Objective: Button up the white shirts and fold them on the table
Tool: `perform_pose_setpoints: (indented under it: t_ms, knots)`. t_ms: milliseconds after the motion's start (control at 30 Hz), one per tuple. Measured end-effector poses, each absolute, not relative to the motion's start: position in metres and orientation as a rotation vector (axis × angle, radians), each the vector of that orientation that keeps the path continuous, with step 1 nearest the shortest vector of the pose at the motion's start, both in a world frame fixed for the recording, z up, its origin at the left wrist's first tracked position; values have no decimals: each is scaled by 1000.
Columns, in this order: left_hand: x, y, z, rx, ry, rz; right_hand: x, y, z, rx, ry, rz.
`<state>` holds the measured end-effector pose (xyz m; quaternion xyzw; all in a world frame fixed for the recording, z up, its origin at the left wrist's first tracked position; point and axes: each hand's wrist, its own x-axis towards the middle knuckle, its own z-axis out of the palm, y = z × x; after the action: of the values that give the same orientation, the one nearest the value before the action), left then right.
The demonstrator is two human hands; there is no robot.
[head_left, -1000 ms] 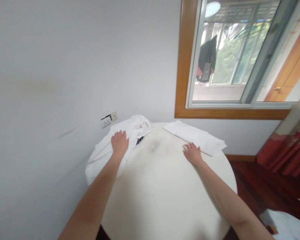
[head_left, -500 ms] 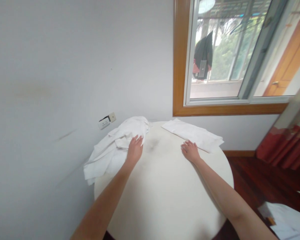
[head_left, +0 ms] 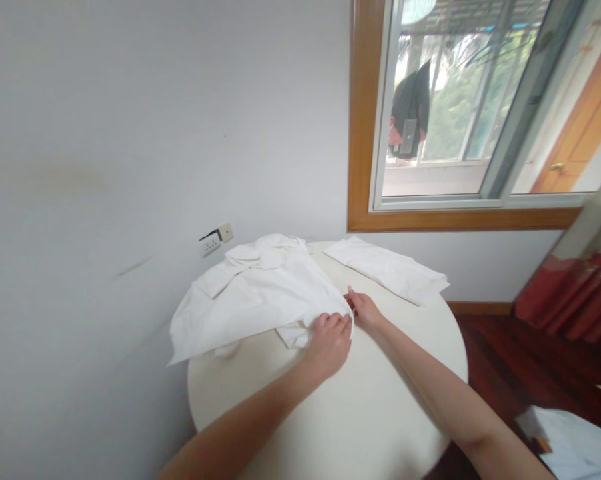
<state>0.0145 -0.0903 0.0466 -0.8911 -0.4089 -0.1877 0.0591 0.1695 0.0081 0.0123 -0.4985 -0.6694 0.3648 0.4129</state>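
Note:
A thin white garment, shirt-like (head_left: 260, 293), lies spread and creased over the left and back of a round white table (head_left: 375, 413). My left hand (head_left: 330, 341) is closed on its right-hand edge, fingers over the cloth, pulling that side out taut near the table's middle. Just beyond, my right hand (head_left: 365, 310) is at the same edge, its thumb raised and its fingers partly hidden; they look apart beside the cloth. A bunched bit of the fabric shows under my left fingers.
A folded white cloth (head_left: 390, 270) rests at the table's back right. Behind stand a wall with a power socket (head_left: 209, 245) and a wood-framed window (head_left: 359, 133). A red and cream curtain (head_left: 565, 293) hangs at right, and a white item (head_left: 575, 440) sits at lower right.
My left hand has moved right and nearer, drawing the garment's edge across the table. The garment is spread wider. My right hand has shifted slightly left to meet that edge.

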Motion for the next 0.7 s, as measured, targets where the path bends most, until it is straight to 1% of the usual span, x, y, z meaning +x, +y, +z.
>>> perform_pose_setpoints:
  t_ms: [100,167,233,300,367,500,633,700]
  knots:
    - [26,-104,29,-2713,-1250,-521,166,6,11,-1238,-1738,852]
    - [26,-108,28,-2734,-1219,-520,166,6,12,-1259,-1790,757]
    - [18,-102,39,-2768,-1150,-561,169,8,15,-1291,-1856,647]
    - [0,-85,61,-2731,-1142,-630,177,11,21,-1321,-1936,523]
    - [-26,-58,88,-2568,-1265,-705,187,15,25,-1385,-1983,392]
    - [-92,2,128,-2027,-1625,-840,203,17,26,-1646,-1990,150]
    - [-151,39,133,-1640,-1860,-831,203,18,22,-1779,-2052,-46]
    - [-169,45,129,-1565,-1920,-791,201,19,22,-1807,-2046,-102]
